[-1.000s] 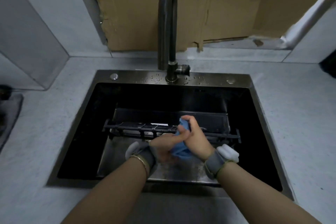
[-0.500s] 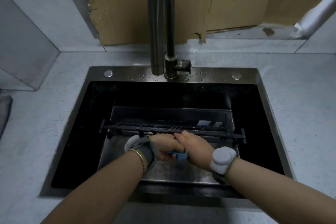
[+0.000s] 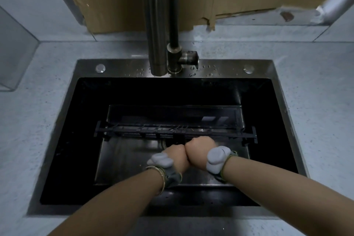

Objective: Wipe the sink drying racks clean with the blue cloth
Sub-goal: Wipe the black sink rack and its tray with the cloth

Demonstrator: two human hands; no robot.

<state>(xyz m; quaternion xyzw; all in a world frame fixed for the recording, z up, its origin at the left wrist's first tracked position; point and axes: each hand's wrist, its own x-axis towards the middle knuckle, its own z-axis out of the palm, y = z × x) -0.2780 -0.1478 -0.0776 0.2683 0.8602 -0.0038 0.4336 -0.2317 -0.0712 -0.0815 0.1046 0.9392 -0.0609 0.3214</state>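
- Left grip (image 3: 177, 156) and right grip (image 3: 199, 152) are both balled up, pressed side by side, backs facing up. Fingers are tucked under, so can't tell what they're holding.
- Blue cloth is out of sight.
- Black drying rack (image 3: 172, 130) spans the dark sink (image 3: 264, 120) side to side, just beyond the knuckles.
- Faucet (image 3: 159, 25) stands at the back, water drops round its base.
- Grey speckled surface (image 3: 38, 120) all around.

A black slatted drying rack (image 3: 153, 130) lies level across the sink (image 3: 268, 69), left to right, above its floor.
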